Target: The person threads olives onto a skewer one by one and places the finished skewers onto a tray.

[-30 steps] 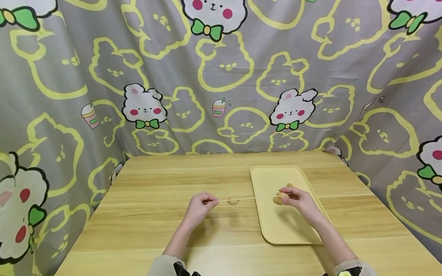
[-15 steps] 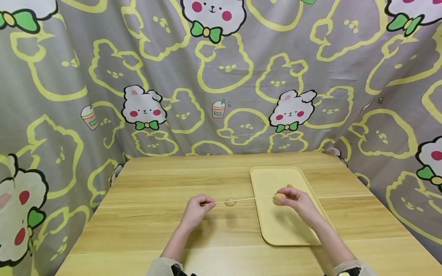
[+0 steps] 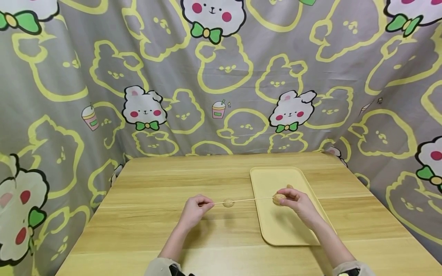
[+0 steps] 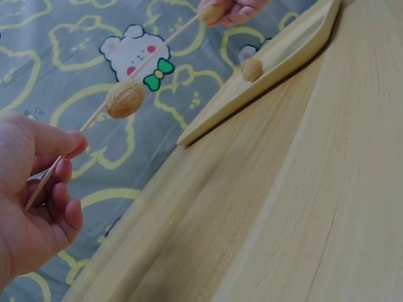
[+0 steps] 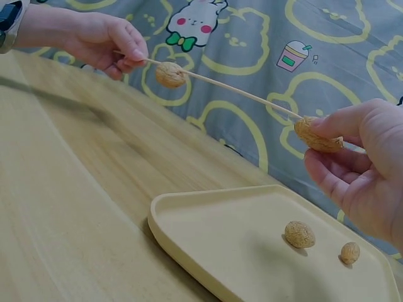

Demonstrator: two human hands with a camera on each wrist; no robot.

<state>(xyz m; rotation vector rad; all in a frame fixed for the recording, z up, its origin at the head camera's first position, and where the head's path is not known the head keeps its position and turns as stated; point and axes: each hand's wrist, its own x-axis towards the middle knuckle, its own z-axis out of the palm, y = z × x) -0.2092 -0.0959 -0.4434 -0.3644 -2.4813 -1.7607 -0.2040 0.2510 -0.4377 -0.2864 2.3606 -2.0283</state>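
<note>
Between thumb and fingers my left hand (image 3: 194, 210) pinches one end of a thin wooden skewer (image 3: 246, 199), held roughly level above the table. A tan, wrinkled, walnut-like ball (image 4: 124, 99) is threaded on it, a little way from those fingers. My right hand (image 5: 371, 157) grips a second such ball (image 5: 317, 134) by thumb and fingertips over the tray. The skewer's far tip meets the left end of that ball; how deep it goes, if at all, I cannot tell. Two similar balls, one larger (image 5: 300, 234) and one smaller (image 5: 350, 253), lie on the tray.
A pale yellow tray (image 3: 276, 230) with a low rim lies right of centre on the wooden table (image 3: 155, 191), under my right hand. A grey curtain (image 3: 193, 126) with cartoon animals hangs behind the table and along both sides.
Both hands have shifted slightly left, the left one a bit more and lower, with the skewer and its threaded ball. The ball in the right hand now stays against the skewer's tip.
</note>
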